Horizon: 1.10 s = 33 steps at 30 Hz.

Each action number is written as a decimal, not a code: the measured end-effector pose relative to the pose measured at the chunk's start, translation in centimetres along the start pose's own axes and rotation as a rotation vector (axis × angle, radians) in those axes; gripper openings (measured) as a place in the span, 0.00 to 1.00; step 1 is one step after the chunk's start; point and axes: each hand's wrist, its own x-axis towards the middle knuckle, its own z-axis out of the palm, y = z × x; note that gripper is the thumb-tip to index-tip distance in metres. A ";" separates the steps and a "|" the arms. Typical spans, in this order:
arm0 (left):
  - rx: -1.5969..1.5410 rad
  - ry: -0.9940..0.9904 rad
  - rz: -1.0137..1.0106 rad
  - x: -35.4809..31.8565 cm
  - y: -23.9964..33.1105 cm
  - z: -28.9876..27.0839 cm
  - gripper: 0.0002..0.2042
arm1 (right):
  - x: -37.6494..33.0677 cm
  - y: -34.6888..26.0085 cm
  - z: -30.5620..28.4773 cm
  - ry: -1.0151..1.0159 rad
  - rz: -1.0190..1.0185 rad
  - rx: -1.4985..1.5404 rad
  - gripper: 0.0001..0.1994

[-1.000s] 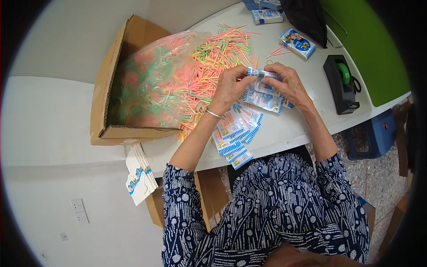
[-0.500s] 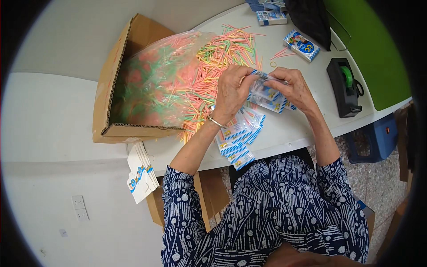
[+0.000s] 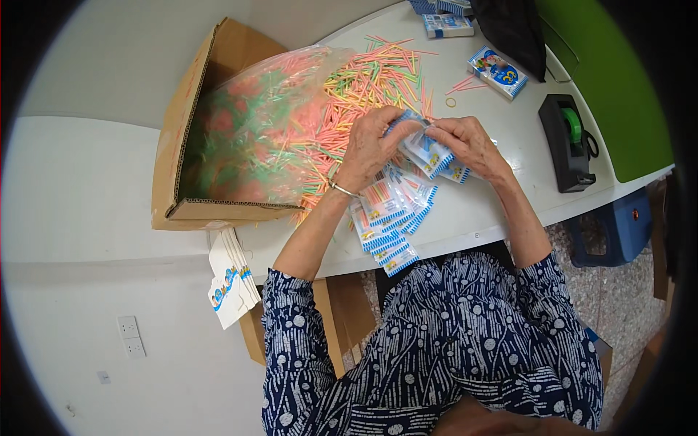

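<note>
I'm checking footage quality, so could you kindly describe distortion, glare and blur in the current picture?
Head view: dark fisheye corners, and the front edge of the white table bows; head view: small glints streak the clear bag; head view: the handled sachet looks slightly soft.

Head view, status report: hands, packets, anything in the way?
Left hand and right hand pinching blue-and-white plastic packets. Fanned packets overlapping at white tabletop's near edge. Loose thin pastel sticks crowd left hand's side.
</note>
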 end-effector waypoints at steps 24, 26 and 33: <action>-0.125 -0.073 -0.053 0.4 0.2 0.4 0.10 | -0.5 -0.5 -0.8 0.050 0.006 0.169 0.11; -0.184 -0.018 -0.093 -0.3 0.5 1.0 0.07 | -0.5 -0.2 -0.7 0.055 -0.009 0.189 0.11; -0.327 -0.003 -0.199 -1.2 -0.2 0.6 0.09 | -0.7 -0.6 -0.8 -0.102 0.126 0.173 0.13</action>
